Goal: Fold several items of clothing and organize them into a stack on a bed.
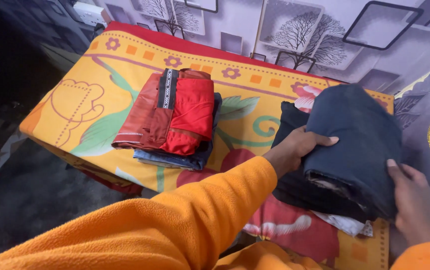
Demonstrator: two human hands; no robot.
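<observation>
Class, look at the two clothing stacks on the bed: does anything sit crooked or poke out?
Yes. A white cloth pokes out untidily beneath the dark folded pile held by the left hand and right hand. The red stack looks neat.

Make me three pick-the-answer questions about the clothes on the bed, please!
1. Where does the folded red garment lie?
A. on top of the stack at the left
B. under the dark stack
C. on the floor

2. What colour are the person's sleeves?
A. green
B. orange
C. white

3. What are the two hands doing?
A. hanging free in the air
B. both touching the dark folded garment
C. gripping the red garment

Answers: 1 A, it lies over blue denim on the yellow bedsheet. 2 B, both sleeves are orange. 3 B, the left hand and right hand grip the dark garment's edges.
</observation>
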